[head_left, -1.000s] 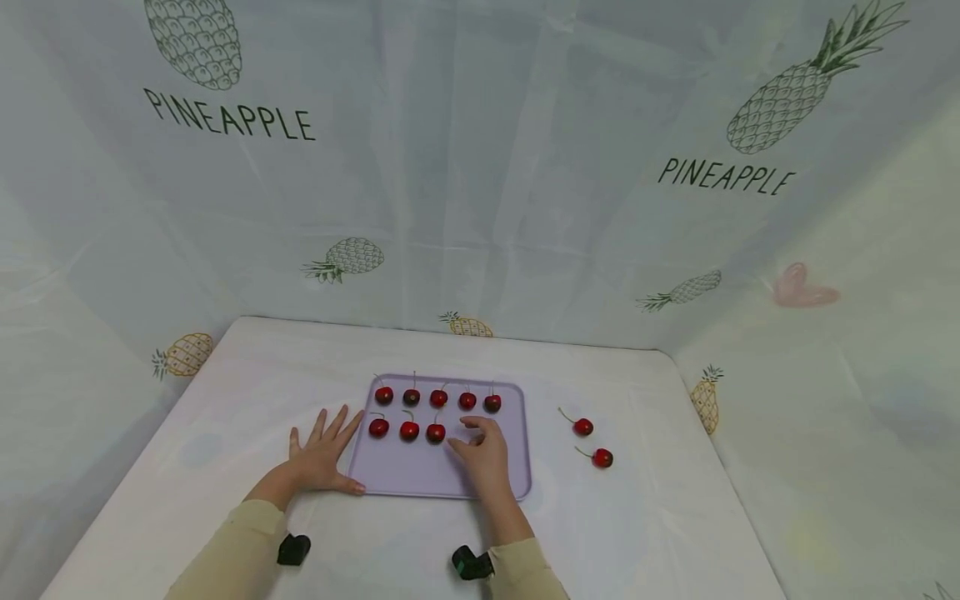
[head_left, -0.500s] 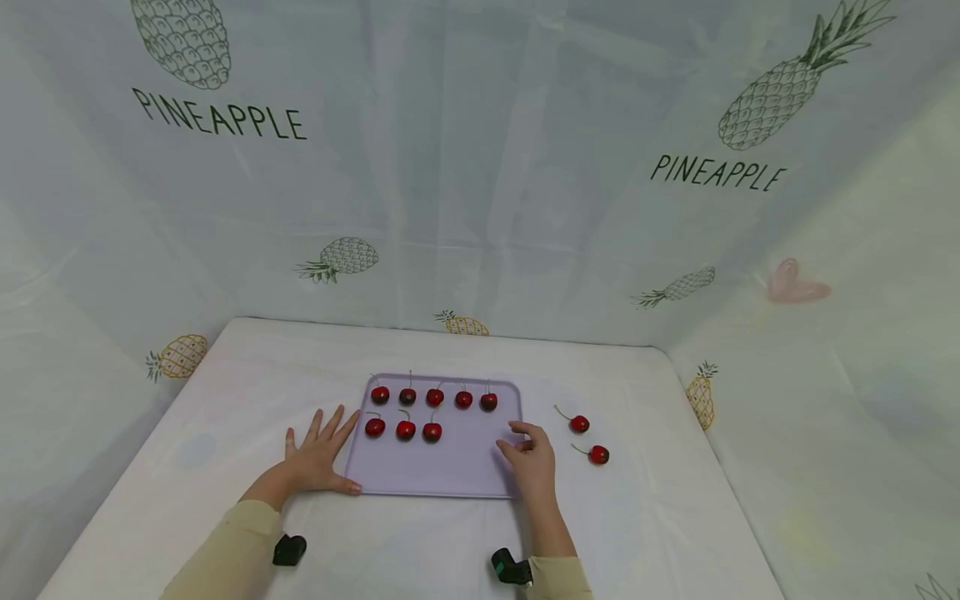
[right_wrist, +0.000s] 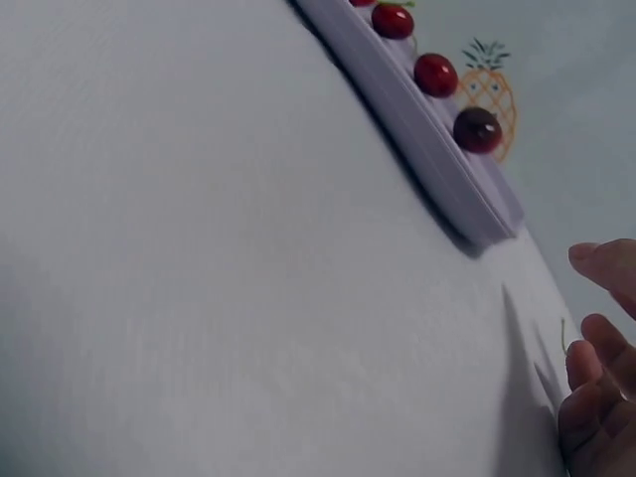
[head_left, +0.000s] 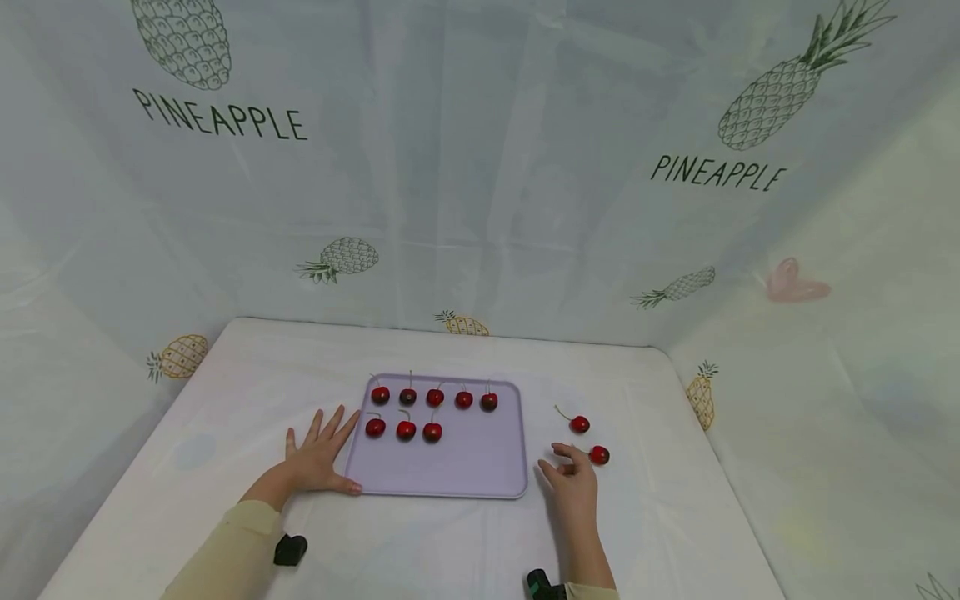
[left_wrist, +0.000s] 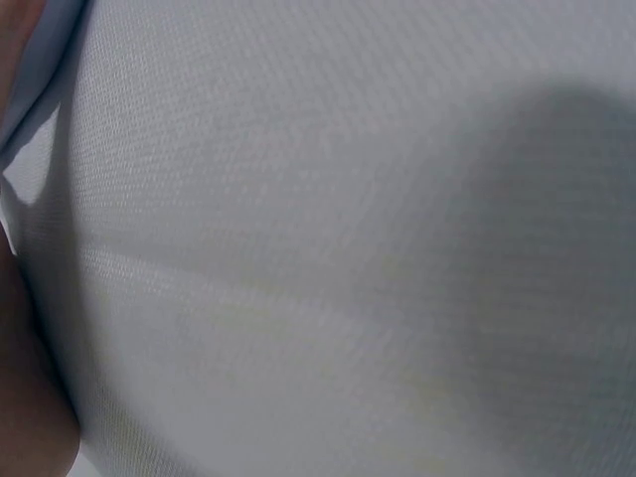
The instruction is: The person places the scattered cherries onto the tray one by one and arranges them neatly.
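Observation:
A lilac tray (head_left: 480, 467) lies on the white-covered table with several red cherries on it: a longer back row and three in front, one a cherry (head_left: 432, 432) at that row's right end. My left hand (head_left: 318, 458) rests with spread fingers against the tray's left edge. To the right of the tray, my right hand (head_left: 576, 492) is over the table, thumb and index finger apart with nothing seen between them. Close beside its index finger is a loose cherry (head_left: 599, 455), its stem hidden by the hand. Another loose cherry (head_left: 579, 424) with a visible stem lies farther back.
A white sheet printed with pineapples (head_left: 348, 256) hangs behind the table and along its sides. Black devices, one of them a wrist device (head_left: 290, 550), sit at both wrists. In the right wrist view, the tray wall (right_wrist: 417, 149) runs along the upper right.
My right hand has moved from over the tray to the right, past its edge, and toward the nearer loose cherry. The left hand and the cherries have stayed in place.

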